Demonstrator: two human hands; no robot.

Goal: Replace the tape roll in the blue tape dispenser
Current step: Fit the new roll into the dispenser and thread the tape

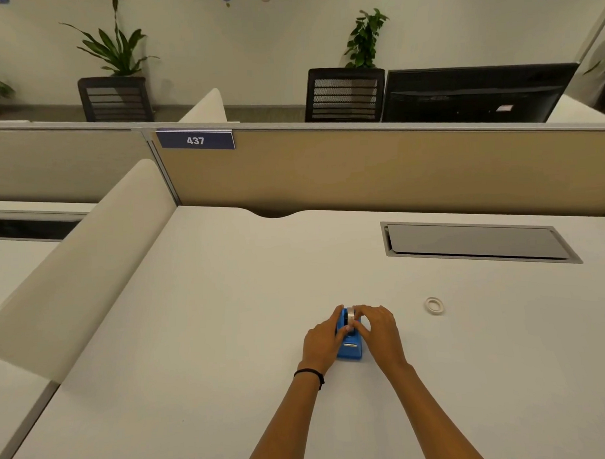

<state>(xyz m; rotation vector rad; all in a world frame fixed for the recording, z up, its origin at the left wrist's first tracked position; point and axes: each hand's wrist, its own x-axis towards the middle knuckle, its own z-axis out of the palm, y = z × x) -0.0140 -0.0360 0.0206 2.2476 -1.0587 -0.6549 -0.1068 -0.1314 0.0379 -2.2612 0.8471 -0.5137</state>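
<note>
Both hands clasp the blue tape dispenser (348, 348) on the near counter (229, 335): left hand (321, 343) grips its side, right hand (378, 331) fingers pinch the tape roll (350, 317) seated in it. A spare ring (434, 305) lies right.

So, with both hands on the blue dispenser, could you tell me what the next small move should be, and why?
Probably lift the roll straight up out of the dispenser. The left hand braces its side, the right hand has fingers on the roll, which sits in its cradle, and another roll lies apart on the desk. I cannot tell which roll is the new one.
</note>
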